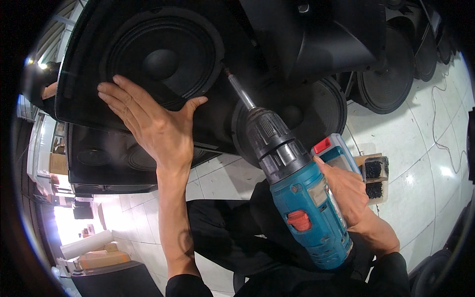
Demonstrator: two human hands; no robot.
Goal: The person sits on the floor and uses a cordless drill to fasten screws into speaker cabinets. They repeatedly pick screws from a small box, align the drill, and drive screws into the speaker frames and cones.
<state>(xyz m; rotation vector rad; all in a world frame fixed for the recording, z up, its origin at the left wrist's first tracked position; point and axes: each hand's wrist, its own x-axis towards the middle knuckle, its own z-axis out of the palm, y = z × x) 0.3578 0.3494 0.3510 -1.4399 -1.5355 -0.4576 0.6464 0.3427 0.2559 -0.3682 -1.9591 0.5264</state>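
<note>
My right hand (346, 190) is wrapped round the grip of a teal and black cordless drill (309, 208). Its long silver bit holder (241, 91) points up and to the left, the tip at a dark spot beside the rim of a round black speaker cone (161, 64). Whether the tip touches a screw there I cannot make out. My left hand (148, 116) lies spread against the lower edge of that cone, thumb out to the right, holding nothing. The cone sits in a large black speaker cabinet (79, 99).
A black horn-shaped part (336, 39) sits right of the cabinet. More speaker cones (388, 69) stand at the right. A divided box with black screws (378, 190) rests on the tiled floor (396, 143). A thin cable (438, 114) trails at far right. Cardboard (104, 258) lies lower left.
</note>
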